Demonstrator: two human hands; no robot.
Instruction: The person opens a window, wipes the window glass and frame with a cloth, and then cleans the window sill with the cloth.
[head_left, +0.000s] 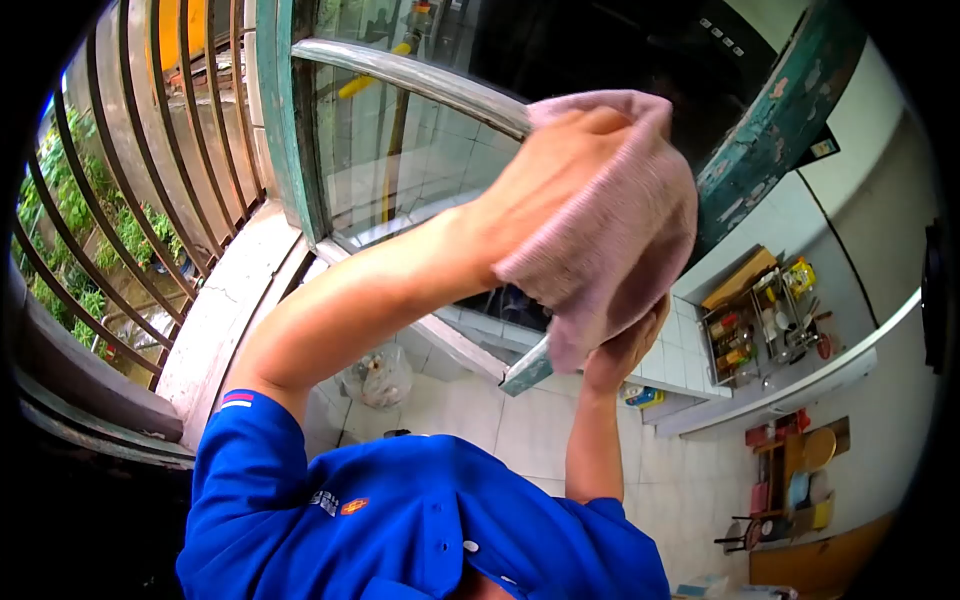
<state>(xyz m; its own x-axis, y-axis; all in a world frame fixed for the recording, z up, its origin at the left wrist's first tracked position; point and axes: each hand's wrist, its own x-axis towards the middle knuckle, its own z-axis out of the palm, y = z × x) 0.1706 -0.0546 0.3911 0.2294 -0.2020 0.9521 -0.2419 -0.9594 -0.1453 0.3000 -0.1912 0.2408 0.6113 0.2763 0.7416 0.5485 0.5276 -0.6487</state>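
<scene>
A pink-mauve cloth (630, 220) is draped over the edge of an open glass window sash (420, 85) with a worn, green-painted frame. My left hand (560, 160) grips the cloth at its upper part, knuckles bent and fingertips hidden in the folds. Lower down, my right hand (632, 345) is raised to the bottom of the cloth, beside the sash's edge. Its fingers are mostly covered by the cloth, so I cannot tell whether it grips the cloth or the frame. Dark reflections fill part of the glass.
Metal bars (150, 150) stand outside the window at left, above a pale sill (220, 290). A clear plastic bag (378, 378) lies below the sash. At right, a rack with bottles and utensils (765, 320) rests on a tiled counter (690, 350). Farther off is wooden furniture (795, 465).
</scene>
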